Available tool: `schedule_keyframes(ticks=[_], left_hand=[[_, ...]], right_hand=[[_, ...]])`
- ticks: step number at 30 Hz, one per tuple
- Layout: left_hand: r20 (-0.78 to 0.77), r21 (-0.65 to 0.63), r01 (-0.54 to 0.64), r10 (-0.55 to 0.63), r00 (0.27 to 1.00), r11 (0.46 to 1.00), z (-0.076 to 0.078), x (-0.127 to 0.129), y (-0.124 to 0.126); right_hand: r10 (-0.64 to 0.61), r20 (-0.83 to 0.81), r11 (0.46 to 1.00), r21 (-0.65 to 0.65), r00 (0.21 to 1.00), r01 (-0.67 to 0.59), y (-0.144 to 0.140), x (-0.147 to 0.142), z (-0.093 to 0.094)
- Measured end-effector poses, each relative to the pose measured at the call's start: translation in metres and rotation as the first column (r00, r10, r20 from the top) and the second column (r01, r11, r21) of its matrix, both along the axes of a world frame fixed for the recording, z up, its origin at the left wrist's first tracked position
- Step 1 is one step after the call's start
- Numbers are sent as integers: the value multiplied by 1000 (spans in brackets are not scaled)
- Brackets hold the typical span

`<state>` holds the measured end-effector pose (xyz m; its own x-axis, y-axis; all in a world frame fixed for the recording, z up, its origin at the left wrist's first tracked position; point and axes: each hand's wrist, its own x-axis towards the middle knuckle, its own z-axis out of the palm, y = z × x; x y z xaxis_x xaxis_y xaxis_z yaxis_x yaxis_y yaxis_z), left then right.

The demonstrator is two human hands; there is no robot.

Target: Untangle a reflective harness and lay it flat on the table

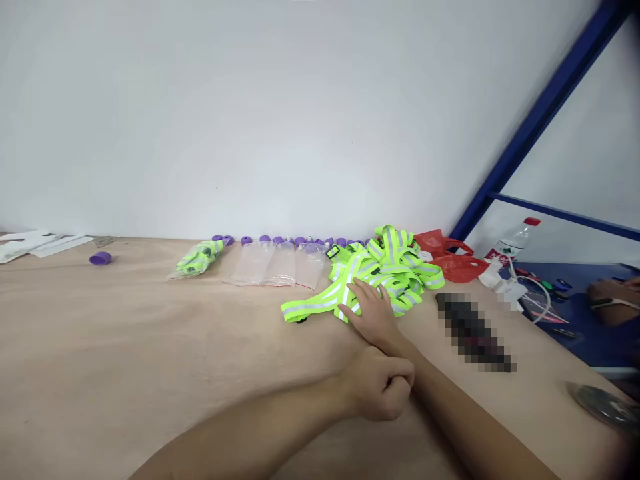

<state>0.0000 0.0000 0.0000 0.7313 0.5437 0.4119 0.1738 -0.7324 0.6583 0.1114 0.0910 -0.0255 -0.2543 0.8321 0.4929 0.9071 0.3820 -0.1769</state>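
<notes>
A heap of neon-green straps with silver reflective stripes (385, 267) lies at the far side of the wooden table (125, 347). My right hand (373, 312) reaches out flat, its fingers resting on the straps at the heap's near edge. My left hand (383, 385) is curled into a fist against my right forearm, with nothing seen in it. A clear bag stuffed with green straps (197, 259) lies further left. Flat clear bags (277, 263) lie between that bag and the heap.
Purple caps (295, 241) line the wall and one purple cap (101, 258) sits alone at far left near white papers (35, 243). Red bags (450, 257), a water bottle (517, 240) and cables lie right. Another person's hand (613, 297) rests on a blue surface.
</notes>
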Motion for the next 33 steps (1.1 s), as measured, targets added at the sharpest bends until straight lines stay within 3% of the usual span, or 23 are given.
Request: schedule_keyframes(ticks=[3,5,8,10,12,14,23,26,30,33], left_hand=[[-68,196,-49,63,996,979,2,-8,13],[-101,357,-90,135,986,930,9,-17,24],[-118,499,-273,377,919,822,19,-31,39],[-159,503,-435,574,803,747,23,-39,48],[-264,443,-548,687,677,710,23,-44,57],[-372,361,-596,697,613,717,22,-50,64],[-423,169,-652,651,630,740,31,-62,74],[-348,67,-676,652,674,734,45,-62,74],[-108,-119,-669,660,743,734,74,-68,83],[123,-248,-654,693,710,715,101,-74,88]], right_hand=[[-48,-16,999,12,999,48,3,1,-4],[-86,-43,996,19,995,87,6,2,-6],[-94,-93,995,7,991,95,7,4,-5],[-89,-119,996,-13,989,88,7,6,-2],[-111,-200,994,-42,973,105,7,8,2],[-138,-317,990,-70,938,122,7,10,5],[-180,-673,978,-42,718,206,6,19,12],[-135,-766,975,12,629,223,7,20,12],[-74,-850,967,66,522,245,12,22,10],[-51,-884,963,81,465,259,13,23,9]])
